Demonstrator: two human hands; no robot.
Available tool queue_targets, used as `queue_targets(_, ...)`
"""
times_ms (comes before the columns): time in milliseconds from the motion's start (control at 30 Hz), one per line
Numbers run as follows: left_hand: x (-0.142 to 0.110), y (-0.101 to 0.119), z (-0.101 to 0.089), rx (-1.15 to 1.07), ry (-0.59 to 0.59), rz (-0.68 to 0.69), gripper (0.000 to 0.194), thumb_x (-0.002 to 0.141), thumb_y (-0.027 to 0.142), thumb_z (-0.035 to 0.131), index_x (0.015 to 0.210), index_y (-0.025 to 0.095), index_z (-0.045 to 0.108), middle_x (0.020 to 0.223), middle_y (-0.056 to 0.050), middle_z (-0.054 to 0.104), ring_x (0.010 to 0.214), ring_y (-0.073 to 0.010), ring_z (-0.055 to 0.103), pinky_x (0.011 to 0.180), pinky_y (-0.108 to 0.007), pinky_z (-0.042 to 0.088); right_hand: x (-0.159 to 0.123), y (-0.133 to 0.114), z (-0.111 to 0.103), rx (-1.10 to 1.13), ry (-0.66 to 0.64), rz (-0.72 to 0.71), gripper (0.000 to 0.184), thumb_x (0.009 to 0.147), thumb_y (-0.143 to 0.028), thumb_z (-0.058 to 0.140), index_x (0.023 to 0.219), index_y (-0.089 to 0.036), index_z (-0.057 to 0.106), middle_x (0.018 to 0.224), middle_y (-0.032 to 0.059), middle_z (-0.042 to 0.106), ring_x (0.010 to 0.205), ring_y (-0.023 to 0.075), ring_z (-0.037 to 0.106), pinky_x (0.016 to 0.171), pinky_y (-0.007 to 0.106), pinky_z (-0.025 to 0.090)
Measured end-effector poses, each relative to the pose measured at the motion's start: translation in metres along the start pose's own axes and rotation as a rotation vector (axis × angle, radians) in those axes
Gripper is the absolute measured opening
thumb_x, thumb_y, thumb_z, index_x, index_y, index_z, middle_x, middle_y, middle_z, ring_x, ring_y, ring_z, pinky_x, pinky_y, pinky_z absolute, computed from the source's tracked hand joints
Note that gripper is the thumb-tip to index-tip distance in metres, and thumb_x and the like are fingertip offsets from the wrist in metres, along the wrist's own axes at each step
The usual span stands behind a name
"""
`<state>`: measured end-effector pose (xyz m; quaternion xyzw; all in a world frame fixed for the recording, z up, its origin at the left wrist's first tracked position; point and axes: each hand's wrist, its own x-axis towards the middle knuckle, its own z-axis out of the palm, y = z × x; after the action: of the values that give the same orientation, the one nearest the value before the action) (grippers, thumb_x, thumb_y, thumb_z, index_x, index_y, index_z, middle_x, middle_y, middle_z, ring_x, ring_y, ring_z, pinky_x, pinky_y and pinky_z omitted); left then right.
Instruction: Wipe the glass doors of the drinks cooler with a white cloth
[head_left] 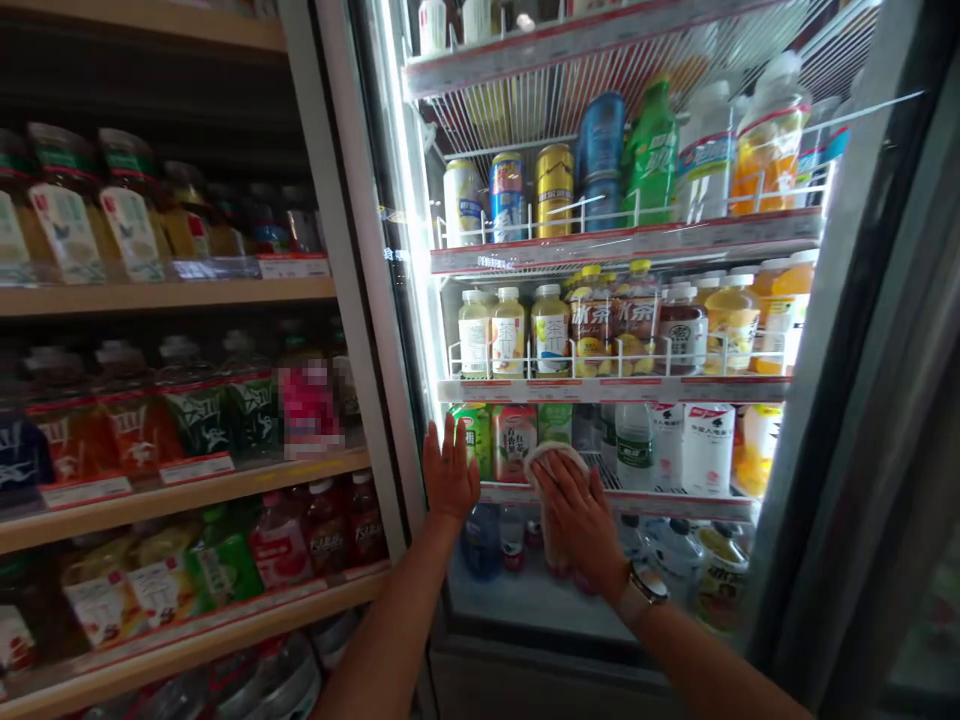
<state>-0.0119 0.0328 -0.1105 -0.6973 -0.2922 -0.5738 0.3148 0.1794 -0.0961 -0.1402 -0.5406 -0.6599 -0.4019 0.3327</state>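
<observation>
From here I watch: left hand [451, 480] spread, empty; right hand [577, 508] grasping cloth [535, 462] — a slack hold could drop it.

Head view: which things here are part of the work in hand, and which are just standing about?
Part of it:
- right hand, laid over the pale cloth
- glass door, which the cloth seems pressed to
- left hand, open, raised at the door's left side

Just about:
- cans behind the glass
- bottles on the wooden shelves
- wristwatch, merely worn
</observation>
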Motion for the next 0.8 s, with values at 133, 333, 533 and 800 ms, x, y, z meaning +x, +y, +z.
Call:
queue_targets(133, 0.001, 0.0, -0.003, -0.043, -0.014, -0.02, 0.062, 0.099, 0.029, 0.037, 0.156, 0.018, 0.017, 0.162, -0.011, 0.023, 0.152, -0.0276, 0.005, 0.123, -0.05, 0.016, 0.071, -0.03, -0.012, 0.078, 0.012, 0.02, 0.056, 0.096, -0.021, 0.043, 0.151, -0.02, 0.035, 0.158, 0.0091, 0.034, 0.148, 0.0222, 0.027, 0.123, 0.047, 0.013)
queue_targets(333, 0.012, 0.018, -0.04, -0.344, -0.029, -0.173, 0.056, 0.102, 0.033, 0.031, 0.155, 0.024, 0.018, 0.16, -0.009, 0.031, 0.149, -0.0219, 0.025, 0.123, -0.047, 0.019, 0.116, -0.061, -0.022, 0.285, -0.035, 0.017, 0.066, 0.093, -0.022, 0.045, 0.155, -0.013, 0.024, 0.162, 0.0125, 0.024, 0.15, 0.0254, 0.02, 0.122, 0.051, 0.02)
queue_targets(533, 0.028, 0.048, -0.048, -0.56, -0.198, -0.086, 0.057, 0.102, 0.035, 0.022, 0.157, 0.027, 0.007, 0.164, -0.005, 0.019, 0.151, -0.0207, 0.014, 0.123, -0.044, 0.022, 0.112, -0.033, -0.04, 0.731, -0.129, -0.018, 0.067, 0.082, -0.009, 0.043, 0.148, -0.016, 0.041, 0.155, 0.0084, 0.04, 0.146, 0.0229, 0.033, 0.121, 0.047, 0.03)
queue_targets(800, 0.026, 0.06, -0.032, -0.17, -0.324, -0.03, 0.082, 0.092, 0.042, 0.052, 0.157, 0.019, 0.007, 0.165, -0.017, 0.0, 0.151, -0.0379, 0.002, 0.118, -0.063, 0.021, 0.086, 0.039, -0.098, 1.496, -0.627, 0.471, 0.048, 0.1, -0.04, 0.03, 0.132, -0.021, 0.06, 0.116, 0.0115, 0.072, 0.1, 0.0206, 0.072, 0.08, 0.038, 0.06)
